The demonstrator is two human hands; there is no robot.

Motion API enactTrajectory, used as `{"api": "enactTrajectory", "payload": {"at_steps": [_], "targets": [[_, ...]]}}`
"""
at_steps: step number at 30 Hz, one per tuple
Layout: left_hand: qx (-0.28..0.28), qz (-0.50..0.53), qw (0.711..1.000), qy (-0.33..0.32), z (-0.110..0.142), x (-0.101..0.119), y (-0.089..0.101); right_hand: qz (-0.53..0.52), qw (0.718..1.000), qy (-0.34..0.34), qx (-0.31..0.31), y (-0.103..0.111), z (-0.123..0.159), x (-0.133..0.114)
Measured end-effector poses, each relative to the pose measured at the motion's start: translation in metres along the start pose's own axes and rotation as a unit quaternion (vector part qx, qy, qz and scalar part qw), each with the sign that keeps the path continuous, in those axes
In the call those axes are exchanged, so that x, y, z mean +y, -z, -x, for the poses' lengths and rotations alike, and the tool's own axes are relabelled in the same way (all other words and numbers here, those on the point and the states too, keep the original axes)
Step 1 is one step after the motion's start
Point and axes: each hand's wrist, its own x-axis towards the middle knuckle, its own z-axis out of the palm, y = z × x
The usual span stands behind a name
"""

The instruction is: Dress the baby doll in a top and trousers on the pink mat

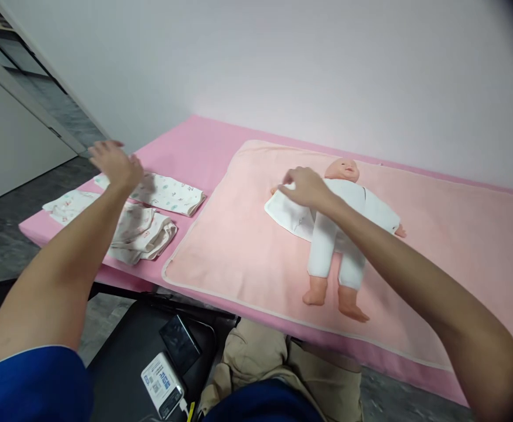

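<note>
On the pink blanket (221,258) lies a baby doll (343,170) on its back, in a white garment (348,196) with white legs and bare feet. A white flap (289,215) of the garment spreads out to the doll's left-hand side in the picture. Over this flap is my right hand (304,186), its fingers curved and apart; contact with the cloth is hard to make out. My left hand (116,164) reaches above folded printed baby clothes (168,193), fingers spread, holding nothing. More printed clothing (142,234) is stacked nearer me, partly behind my left forearm.
A pink-covered table (186,140) stands against a pale wall (283,70). Below its front edge, a black chair seat (120,363) bears a white power bank (162,381) with a cable and a dark phone-like device (180,343). A door (14,135) is at far left.
</note>
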Motion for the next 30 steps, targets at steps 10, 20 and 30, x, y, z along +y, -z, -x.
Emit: {"api": "enactTrajectory", "payload": {"at_steps": [10,20,30], "targets": [[0.012,0.090,0.957,-0.276,0.003,0.254,-0.155,0.027,0.990,-0.115,0.072,0.016,0.045,0.120],[0.047,0.058,0.971,-0.225,0.004,0.305,-0.232,0.073,0.991,-0.090,0.061,0.006,0.046,0.106],[0.032,0.003,0.973,-0.228,-0.001,0.300,-0.228,0.139,0.984,-0.112,-0.028,-0.002,0.005,0.093]]}}
